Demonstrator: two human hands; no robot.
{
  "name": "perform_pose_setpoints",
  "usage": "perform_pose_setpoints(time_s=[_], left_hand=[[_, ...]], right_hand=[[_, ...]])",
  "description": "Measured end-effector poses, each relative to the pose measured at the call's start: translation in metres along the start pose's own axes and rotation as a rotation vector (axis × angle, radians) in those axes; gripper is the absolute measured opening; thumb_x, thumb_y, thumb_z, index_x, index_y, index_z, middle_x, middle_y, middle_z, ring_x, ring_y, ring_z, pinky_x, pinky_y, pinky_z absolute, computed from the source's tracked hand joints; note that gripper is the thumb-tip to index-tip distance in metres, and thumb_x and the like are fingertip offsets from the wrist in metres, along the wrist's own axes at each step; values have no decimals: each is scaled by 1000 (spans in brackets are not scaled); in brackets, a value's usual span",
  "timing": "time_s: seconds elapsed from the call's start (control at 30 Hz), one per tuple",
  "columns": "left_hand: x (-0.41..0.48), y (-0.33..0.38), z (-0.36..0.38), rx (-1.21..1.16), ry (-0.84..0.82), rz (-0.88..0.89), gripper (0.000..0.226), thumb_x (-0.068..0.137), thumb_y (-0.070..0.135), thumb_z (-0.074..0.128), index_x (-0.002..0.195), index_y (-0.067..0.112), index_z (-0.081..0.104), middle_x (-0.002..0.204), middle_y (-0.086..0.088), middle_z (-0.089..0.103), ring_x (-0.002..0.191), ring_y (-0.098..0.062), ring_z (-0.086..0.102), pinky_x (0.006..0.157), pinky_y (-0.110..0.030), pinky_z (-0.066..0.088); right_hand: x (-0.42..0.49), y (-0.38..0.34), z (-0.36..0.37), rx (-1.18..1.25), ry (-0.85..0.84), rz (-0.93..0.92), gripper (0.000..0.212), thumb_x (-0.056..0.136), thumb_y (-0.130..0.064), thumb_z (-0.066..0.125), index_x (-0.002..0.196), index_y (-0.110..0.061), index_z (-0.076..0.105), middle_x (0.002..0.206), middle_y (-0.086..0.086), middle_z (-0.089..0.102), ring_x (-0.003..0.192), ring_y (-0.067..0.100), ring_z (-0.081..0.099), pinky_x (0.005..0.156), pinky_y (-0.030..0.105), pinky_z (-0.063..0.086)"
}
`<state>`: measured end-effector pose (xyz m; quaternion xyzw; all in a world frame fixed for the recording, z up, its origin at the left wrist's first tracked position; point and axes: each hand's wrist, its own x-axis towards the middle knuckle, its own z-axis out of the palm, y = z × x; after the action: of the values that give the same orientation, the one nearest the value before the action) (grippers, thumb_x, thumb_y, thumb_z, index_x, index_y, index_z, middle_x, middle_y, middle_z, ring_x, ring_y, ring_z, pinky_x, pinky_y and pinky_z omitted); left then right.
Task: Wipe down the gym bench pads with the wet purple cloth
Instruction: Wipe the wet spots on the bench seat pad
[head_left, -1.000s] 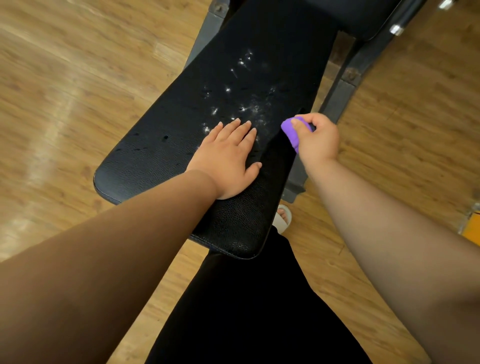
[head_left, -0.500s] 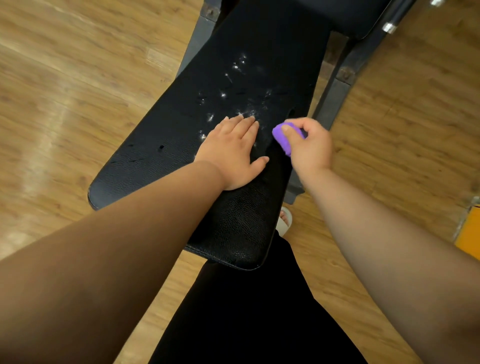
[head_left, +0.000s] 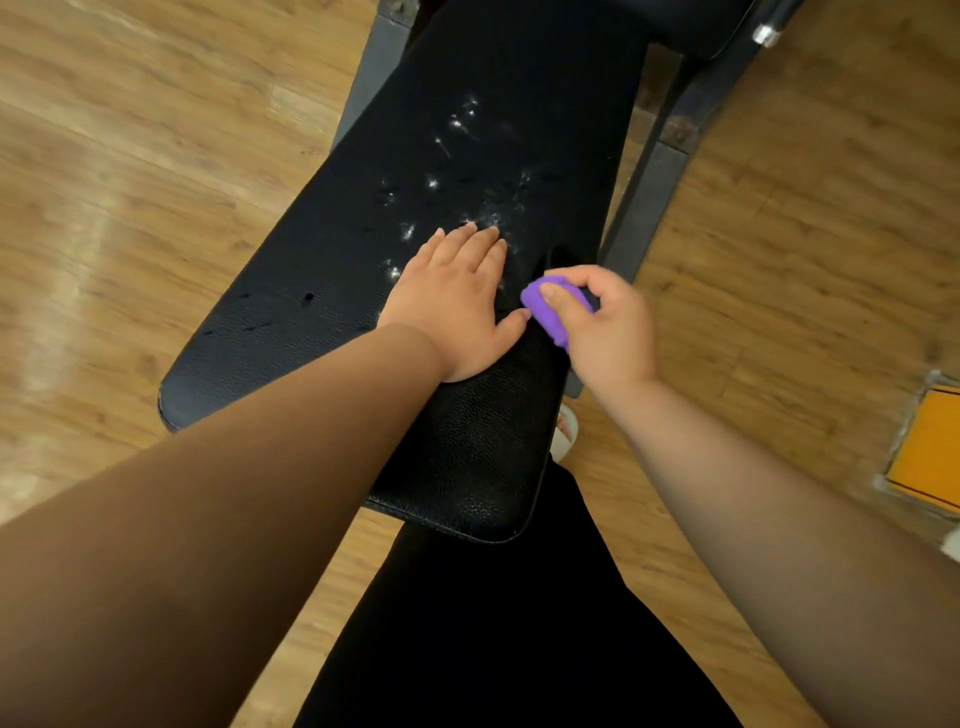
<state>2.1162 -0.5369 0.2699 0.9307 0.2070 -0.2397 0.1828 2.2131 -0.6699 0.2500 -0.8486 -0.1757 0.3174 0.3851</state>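
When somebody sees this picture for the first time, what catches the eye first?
The bright purple cloth, bunched in the right hand near the right edge of the black bench pad, stands out most. The left hand lies flat on the pad, and glinting white specks are scattered just beyond its fingers.

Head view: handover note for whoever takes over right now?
Left hand: flat, fingers straight, resting on the bench pad.
Right hand: grips the balled purple cloth at the pad's right edge, beside the left thumb.
Done: cannot tell how much is wiped.
Left: glinting specks beyond the left fingertips, then the far pad.
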Motion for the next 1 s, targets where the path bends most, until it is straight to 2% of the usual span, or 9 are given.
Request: perform_pose_setpoints(time_s=[0.13,0.23,0.3,0.4,0.5,0.63,0.77,0.9,1.0], left_hand=[[0,1,-1,0,2,1,76,96,58,32,154,12,15,162,-4,13,149,-21,5,121,-36,-1],[0,0,-1,0,4,-2,75,96,57,33,154,12,16,162,-4,13,149,-21,6,121,-36,-1],[0,0,-1,-2,5,0,74,97,56,32,154,12,16,162,-4,13,149,-21,6,121,-36,-1],[0,0,0,10,1,-1,73,97,56,30,154,12,15,162,-3,12,150,-20,5,121,-36,-1],[1,0,0,13,3,0,73,98,56,29,154,12,15,162,-3,12,150,-20,5,121,-36,-1],[1,-1,1,11,10,-2,72,98,55,30,154,12,16,162,-3,13,149,-20,5,121,-36,0],[2,-1,2,3,14,7,72,98,55,30,154,12,15,162,-3,12,150,-20,5,120,-36,-1],[1,-1,1,-10,-9,13,72,98,54,32,154,12,15,162,-4,13,149,-21,6,120,-35,-1],[8,-2,-5,16,21,33,70,97,53,36,152,11,24,158,-5,25,146,-23,18,120,-35,4]], right_hand=[[23,2,-3,-53,32,-22,11,92,-19,61,97,-20,71,96,-10,66,91,3,59,81,13,45],[48,-4,2,-58,92,59,13,94,-20,58,100,-19,70,96,-9,64,89,3,55,70,0,38],[38,-4,5,-35,102,58,13,93,-19,59,100,-20,70,95,-12,64,87,0,55,70,-2,36],[5,0,2,-1,57,-2,13,92,-17,61,99,-21,72,91,-19,63,85,-9,56,76,2,40],[14,3,-1,-35,40,-34,13,91,-19,61,98,-23,72,92,-14,65,88,1,59,78,14,45],[59,-1,2,-57,121,79,12,94,-22,58,99,-22,69,96,-8,64,88,4,54,66,1,38],[34,-1,6,-46,92,11,12,93,-20,59,97,-25,69,93,-15,63,88,0,56,74,3,40],[16,6,1,-34,46,-57,13,91,-19,61,99,-22,72,95,-10,67,92,4,60,80,12,44],[50,4,-2,-70,64,-9,13,93,-19,59,99,-20,71,92,-11,63,90,5,57,71,0,36]])
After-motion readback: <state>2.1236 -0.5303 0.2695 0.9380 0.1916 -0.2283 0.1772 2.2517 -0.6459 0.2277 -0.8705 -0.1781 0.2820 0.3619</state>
